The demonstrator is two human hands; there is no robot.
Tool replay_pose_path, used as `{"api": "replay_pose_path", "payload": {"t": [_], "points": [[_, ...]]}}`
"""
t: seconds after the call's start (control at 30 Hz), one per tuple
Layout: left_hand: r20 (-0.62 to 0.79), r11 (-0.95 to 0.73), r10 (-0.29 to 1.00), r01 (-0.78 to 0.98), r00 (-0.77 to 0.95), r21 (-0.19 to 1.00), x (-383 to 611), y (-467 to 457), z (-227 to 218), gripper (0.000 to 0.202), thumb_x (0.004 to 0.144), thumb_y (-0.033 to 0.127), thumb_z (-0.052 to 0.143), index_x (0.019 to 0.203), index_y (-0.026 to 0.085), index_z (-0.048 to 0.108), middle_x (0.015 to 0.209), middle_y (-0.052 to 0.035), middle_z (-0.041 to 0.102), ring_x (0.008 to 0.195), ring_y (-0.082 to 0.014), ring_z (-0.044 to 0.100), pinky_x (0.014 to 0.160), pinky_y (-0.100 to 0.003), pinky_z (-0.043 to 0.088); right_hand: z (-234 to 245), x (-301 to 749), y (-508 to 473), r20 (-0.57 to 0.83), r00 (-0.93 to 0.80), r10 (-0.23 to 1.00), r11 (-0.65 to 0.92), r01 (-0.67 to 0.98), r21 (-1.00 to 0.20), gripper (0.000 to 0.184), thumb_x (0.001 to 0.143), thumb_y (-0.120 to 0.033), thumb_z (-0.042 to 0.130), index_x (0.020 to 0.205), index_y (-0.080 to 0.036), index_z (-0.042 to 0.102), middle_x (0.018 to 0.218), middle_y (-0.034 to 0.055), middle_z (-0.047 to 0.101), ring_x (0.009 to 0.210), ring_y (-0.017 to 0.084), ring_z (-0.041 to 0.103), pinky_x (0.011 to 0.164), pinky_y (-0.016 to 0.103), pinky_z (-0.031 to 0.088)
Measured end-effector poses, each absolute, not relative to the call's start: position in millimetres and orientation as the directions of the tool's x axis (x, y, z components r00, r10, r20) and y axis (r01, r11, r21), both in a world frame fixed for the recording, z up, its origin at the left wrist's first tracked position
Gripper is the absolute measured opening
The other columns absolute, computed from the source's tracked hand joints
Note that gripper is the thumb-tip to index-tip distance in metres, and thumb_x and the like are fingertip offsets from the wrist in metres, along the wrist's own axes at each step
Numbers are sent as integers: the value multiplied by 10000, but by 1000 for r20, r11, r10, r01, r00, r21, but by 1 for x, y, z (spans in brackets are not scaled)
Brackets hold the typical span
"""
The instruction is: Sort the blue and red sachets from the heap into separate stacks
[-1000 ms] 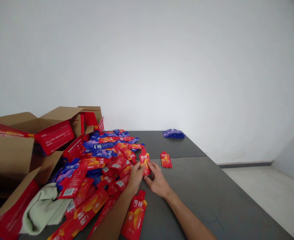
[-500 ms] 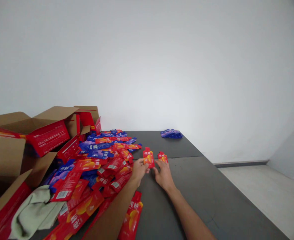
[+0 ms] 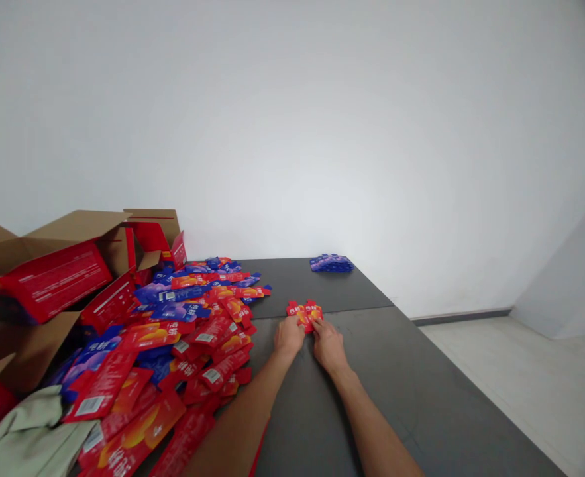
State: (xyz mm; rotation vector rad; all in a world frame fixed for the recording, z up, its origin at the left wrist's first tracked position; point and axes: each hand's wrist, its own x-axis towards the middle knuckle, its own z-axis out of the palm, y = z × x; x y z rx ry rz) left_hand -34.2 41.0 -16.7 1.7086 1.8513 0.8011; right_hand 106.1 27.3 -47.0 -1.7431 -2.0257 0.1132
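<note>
Both hands work side by side on the dark table, about midway between its left and right edges and nearer the far edge than the near one. The left hand has its fingers stretched forward and close together, tips laid on the near end of a red sachet. The right hand does the same on a second red sachet, which touches the first or slightly overlaps it. Whether either thumb is tucked under a sachet cannot be told. The foil looks slick, so uneven pressure could skid one sachet over the other or turn it askew. The left forearm runs just beside the loose heap of red and blue sachets along the left edge, and a sideways sweep could drag some along. A blue stack sits at the far right corner, well apart. Open cartons and a pale green cloth crowd the left side.
</note>
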Motion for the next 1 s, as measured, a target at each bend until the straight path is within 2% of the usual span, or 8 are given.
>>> {"api": "replay_pose_path", "payload": {"t": [0.1,0.2,0.27,0.37,0.5,0.63,0.8,1.0], "points": [[98,-41,995,825,-18,564,-38,37,-12,260,844,271,562,1022,234,748,1097,-130,701,1087,-275,608,923,-362,451,-49,110,32,279,-104,955,204,911,-359,468,858,-76,433,1252,-208,648,1395,79,573,1311,207,494,1052,324,389],[136,-127,988,860,68,494,-38,34,-12,331,860,266,523,1124,301,720,1266,-83,638,1157,-283,530,957,-397,412,-50,115,36,271,-95,958,192,914,-358,469,825,-63,459,1216,-213,669,1386,74,582,1319,205,491,1058,322,389],[132,-158,985,865,107,477,-35,31,-12,369,884,268,477,1181,324,690,1314,-59,614,1166,-290,501,951,-413,401,-48,118,38,261,-66,963,160,919,-359,432,830,-85,471,1176,-229,687,1369,66,597,1331,207,480,1059,333,389],[142,-165,983,879,112,446,-26,28,-13,392,915,300,416,1219,298,664,1303,-80,616,1157,-311,480,951,-445,380,-45,122,37,236,-14,972,101,926,-364,407,838,-130,485,1177,-240,681,1384,59,584,1360,219,445,1074,364,375],[178,-171,978,897,106,408,-10,24,-14,417,912,373,423,1236,233,646,1314,-125,592,1145,-339,465,951,-475,364,-40,123,32,210,22,977,59,927,-369,504,802,-165,523,1296,-225,602,1462,87,504,1397,244,391,1093,414,345],[197,-165,976,906,93,389,3,25,-19,426,924,370,418,1273,223,613,1316,-137,580,1149,-339,459,949,-478,357,-40,124,31,212,27,977,54,928,-368,547,845,-196,503,1390,-224,513,1497,104,458,1419,256,354,1091,463,330],[205,-155,975,914,81,375,11,28,-24,396,945,368,413,1272,256,606,1326,-116,577,1155,-323,458,950,-460,356,-48,134,39,215,-4,977,82,930,-358,474,867,-125,447,1290,-268,605,1464,64,506,1406,218,384,1063,399,367],[197,-156,977,914,86,374,13,27,-20,425,938,381,418,1303,241,584,1338,-132,569,1162,-335,454,948,-473,360,-53,138,43,234,24,972,68,924,-377,488,854,-125,438,1278,-282,621,1450,49,524,1391,208,407,1055,380,370]]}}
